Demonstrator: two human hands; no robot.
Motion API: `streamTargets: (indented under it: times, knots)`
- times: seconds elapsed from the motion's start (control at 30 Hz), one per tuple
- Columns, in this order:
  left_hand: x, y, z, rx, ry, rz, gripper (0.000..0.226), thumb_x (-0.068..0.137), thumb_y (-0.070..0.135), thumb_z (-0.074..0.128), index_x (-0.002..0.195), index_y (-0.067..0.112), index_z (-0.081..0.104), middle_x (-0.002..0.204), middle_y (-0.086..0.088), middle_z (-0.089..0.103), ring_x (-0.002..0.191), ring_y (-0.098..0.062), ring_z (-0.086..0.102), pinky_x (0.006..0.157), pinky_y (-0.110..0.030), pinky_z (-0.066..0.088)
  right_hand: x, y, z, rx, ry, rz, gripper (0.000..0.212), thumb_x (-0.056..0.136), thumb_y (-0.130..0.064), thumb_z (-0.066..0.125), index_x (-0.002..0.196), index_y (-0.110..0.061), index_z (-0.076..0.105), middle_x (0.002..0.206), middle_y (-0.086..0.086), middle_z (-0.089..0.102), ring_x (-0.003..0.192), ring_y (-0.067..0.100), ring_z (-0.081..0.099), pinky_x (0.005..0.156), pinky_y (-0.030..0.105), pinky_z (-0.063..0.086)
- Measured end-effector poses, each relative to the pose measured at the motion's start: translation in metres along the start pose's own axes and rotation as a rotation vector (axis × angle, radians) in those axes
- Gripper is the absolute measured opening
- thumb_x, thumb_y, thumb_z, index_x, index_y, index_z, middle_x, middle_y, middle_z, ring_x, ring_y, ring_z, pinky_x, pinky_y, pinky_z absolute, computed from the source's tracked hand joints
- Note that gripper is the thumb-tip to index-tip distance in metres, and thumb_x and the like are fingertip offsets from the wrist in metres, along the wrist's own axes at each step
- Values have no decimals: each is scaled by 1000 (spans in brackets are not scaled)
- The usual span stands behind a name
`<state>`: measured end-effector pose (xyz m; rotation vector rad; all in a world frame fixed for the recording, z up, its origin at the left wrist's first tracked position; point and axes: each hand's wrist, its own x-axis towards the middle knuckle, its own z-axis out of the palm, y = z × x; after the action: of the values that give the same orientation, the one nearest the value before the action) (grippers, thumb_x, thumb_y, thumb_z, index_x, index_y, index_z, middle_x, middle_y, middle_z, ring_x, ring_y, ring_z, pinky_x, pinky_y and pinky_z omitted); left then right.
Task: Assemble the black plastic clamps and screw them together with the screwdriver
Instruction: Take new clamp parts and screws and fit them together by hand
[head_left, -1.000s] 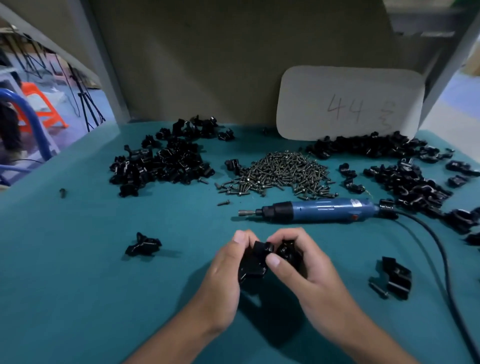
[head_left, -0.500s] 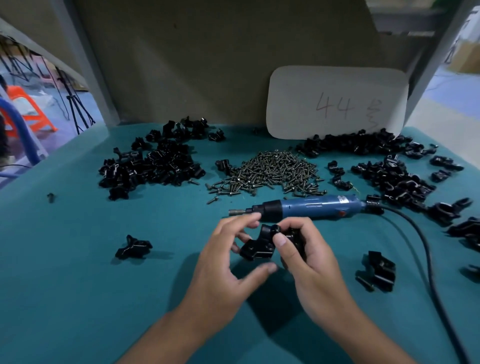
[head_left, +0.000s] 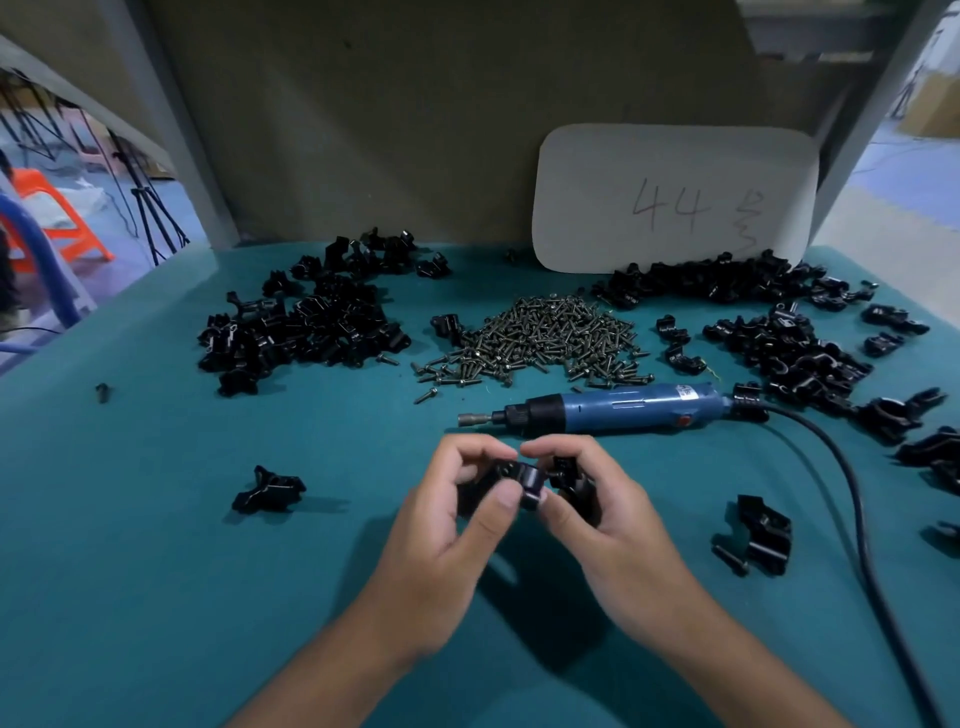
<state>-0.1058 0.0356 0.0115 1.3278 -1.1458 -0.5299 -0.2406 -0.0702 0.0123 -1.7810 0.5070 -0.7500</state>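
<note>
left hand (head_left: 447, 525): fingers curled, pinching black clamp (head_left: 524, 480)
right hand (head_left: 613, 525): fingers curled round same clamp
pose: both raised above counter (head_left: 156, 597) near front edge

teal table cover (head_left: 156, 571) lying plain, black clamp pieces (head_left: 306, 327) glinting, dull grey-bronze screws (head_left: 545, 338) shining, blue screwdriver (head_left: 623, 413) showing a black nose, red switch, black cord (head_left: 857, 509), white card (head_left: 675, 197) bearing grey 44
</note>
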Motion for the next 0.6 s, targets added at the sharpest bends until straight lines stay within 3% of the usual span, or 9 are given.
streamTargets:
  times: [0.1,0.2,0.27,0.4,0.47,0.53,0.6]
  knots:
    - [-2,1,0,60,-27,-6,29,92,52,58,117,38,52,103,12,66,92,-10,65,78,-19,49,1,0,-2,54,-39,11,35,87,-48,58,121,-40,62,99,-8,67,88,13,61,82,29,50]
    - [-1,1,-1,51,-10,-30,32,90,58,57,117,43,50,106,10,66,96,-14,65,84,-29,51,1,-1,-3,83,-75,10,35,86,-44,62,121,-39,61,106,-11,66,97,8,62,88,23,47]
    - [0,2,-2,33,-21,-39,34,88,61,58,117,45,48,108,13,66,98,-11,65,83,-23,49,1,-3,-2,82,-86,-13,33,86,-41,66,119,-39,62,108,-12,67,98,6,63,86,20,47]
    - [-1,0,0,29,-68,-41,36,91,53,62,121,41,45,112,13,67,103,-9,65,85,-17,47,-1,-6,-3,75,-50,-26,32,87,-43,68,118,-37,62,110,-4,68,105,19,65,93,37,53]
    - [-1,-1,1,49,-58,-24,35,94,49,59,124,40,45,115,14,67,108,-9,65,88,-16,47,0,-4,-5,55,-54,-27,33,88,-35,65,121,-37,63,115,-5,67,109,19,64,96,42,51]
    - [-1,-1,1,66,-33,-15,33,95,48,53,127,45,46,118,19,65,113,-7,63,89,-15,46,0,-1,-7,63,-73,-34,42,91,-23,58,128,-41,60,118,-11,65,108,7,62,92,32,48]
    - [1,0,1,68,-11,-20,30,95,49,49,125,50,49,110,24,65,100,0,63,83,-13,45,1,1,-7,132,-87,-14,51,94,-19,52,137,-47,53,114,-16,63,91,-2,57,83,23,45]
